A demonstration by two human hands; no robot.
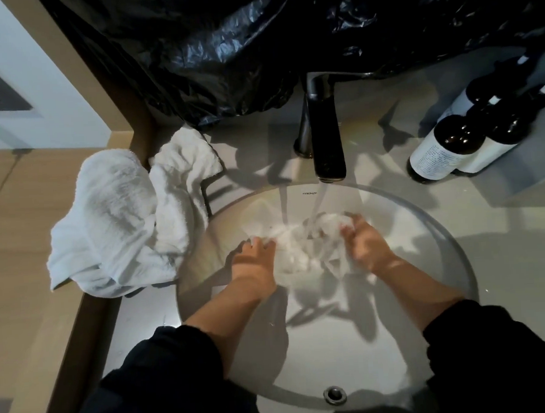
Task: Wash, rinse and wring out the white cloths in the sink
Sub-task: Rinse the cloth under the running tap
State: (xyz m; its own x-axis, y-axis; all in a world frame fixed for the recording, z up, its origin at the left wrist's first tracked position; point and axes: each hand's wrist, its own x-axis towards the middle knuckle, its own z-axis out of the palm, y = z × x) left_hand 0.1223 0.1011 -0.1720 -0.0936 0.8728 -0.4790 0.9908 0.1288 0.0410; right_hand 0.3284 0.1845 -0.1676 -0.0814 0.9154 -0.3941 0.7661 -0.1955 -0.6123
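Bunching under the tap, the thin wet white cloth (301,246) lies in the far half of the round white ceramic sink (335,345), directly beneath the stream of running water (317,204) from the dark metal faucet (326,134). The left hand (255,261) holds the cloth's left edge with its fingers curled over the fabric. The right hand (366,245) has its grip closed on the crumpled right end. Motion blur hides the exact lie of the fingertips.

This looks like the wash-or-rinse step on one cloth, with wringing not yet done. The next move likely calls for gathering the fabric into a rope between the two hands and twisting it in opposite directions above the basin.

Both forearms reach in from the near rim, bare to the pushed-up black sleeves (166,369), with the palms turned inward towards each other.

A heap of white terry cloths (120,220) sits on the left edge of the pale grey table (504,257), partly overhanging it and just beside the sink rim. Whether these are washed cannot be told. Dark brown bottles with white labels (445,146) stand at the far right, and a crinkled black plastic sheet (225,51) hangs behind the faucet.
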